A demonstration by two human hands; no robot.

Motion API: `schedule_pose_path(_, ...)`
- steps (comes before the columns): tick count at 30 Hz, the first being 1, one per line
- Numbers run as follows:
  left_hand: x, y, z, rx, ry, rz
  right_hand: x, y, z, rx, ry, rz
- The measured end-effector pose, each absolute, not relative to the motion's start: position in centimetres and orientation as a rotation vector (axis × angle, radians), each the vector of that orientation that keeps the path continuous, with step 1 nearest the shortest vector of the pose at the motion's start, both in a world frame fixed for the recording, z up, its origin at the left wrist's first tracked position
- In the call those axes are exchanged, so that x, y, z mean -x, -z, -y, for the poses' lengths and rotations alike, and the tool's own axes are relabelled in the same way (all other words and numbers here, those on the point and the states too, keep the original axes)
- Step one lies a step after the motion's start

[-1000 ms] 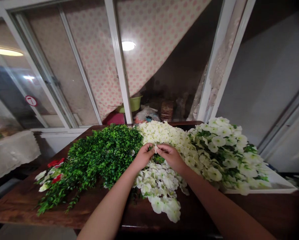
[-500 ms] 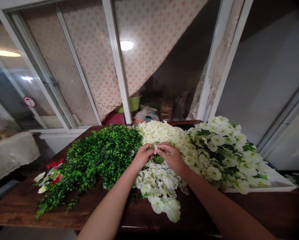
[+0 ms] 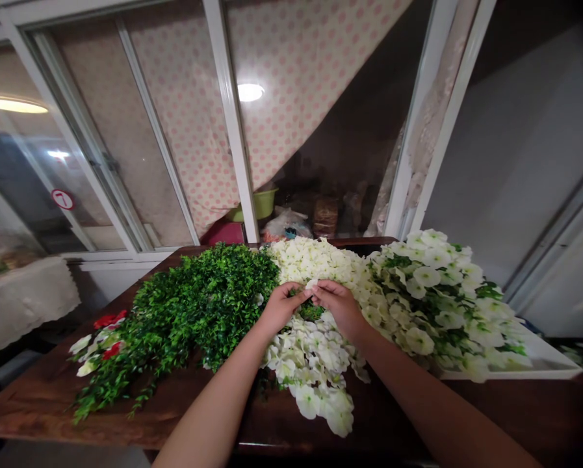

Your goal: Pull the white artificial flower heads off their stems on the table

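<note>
Over the dark wooden table [image 3: 38, 409], the head camera is catching the action right at the centre! The left hand [image 3: 281, 309] is being held curled closed, its fingers turned in toward the right hand [image 3: 340, 309], though whether anything is being gripped by it cannot be told. The right hand is being kept closed too, with a small white petal [image 3: 311, 283] being pinched at its fingertips, just beside the left hand's fingers. Directly below both hands, a green sprig [image 3: 310, 311] is being shown among a heap of white artificial flowers [image 3: 310, 364], and that heap is being spread toward the near edge of the table.

To the left of the hands, a long mass of green artificial foliage [image 3: 203, 305] is being displayed, with red and white blooms [image 3: 103, 338] being tucked in at its far end. Behind the hands, a bank of cream-white flowers [image 3: 315, 260] is being pressed up against the foliage, while white flowers with green leaves [image 3: 442, 305] are being carried on a white tray [image 3: 539, 361] to the right. Beyond the table, a green basin [image 3: 255, 207] and a plastic bag [image 3: 286, 226] are being glimpsed past a white window frame [image 3: 231, 123] and a polka-dot curtain [image 3: 291, 84].
</note>
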State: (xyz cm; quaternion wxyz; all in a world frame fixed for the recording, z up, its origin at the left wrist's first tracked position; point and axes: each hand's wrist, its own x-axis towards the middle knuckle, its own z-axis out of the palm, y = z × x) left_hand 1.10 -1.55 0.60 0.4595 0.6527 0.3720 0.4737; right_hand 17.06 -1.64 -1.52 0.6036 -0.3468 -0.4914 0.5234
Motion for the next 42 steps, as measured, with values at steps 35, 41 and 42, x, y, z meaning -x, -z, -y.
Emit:
schedule_pose_path(35,-0.8,-0.3,1.5,-1.674,-1.116,-0.902,-18.2,0.6,1.7,0.952,-1.292,1.492)
schedule_pose_path(41,-0.9,-0.2,1.3,-1.541,-1.136,-0.878,-18.6,0.9,1.3,0.902,-1.306,1.422)
schedule_pose_path(42,-1.0,-0.2,1.2,-1.490,-1.152,-0.852,-18.6,0.9,1.3,0.895,-1.312,1.378)
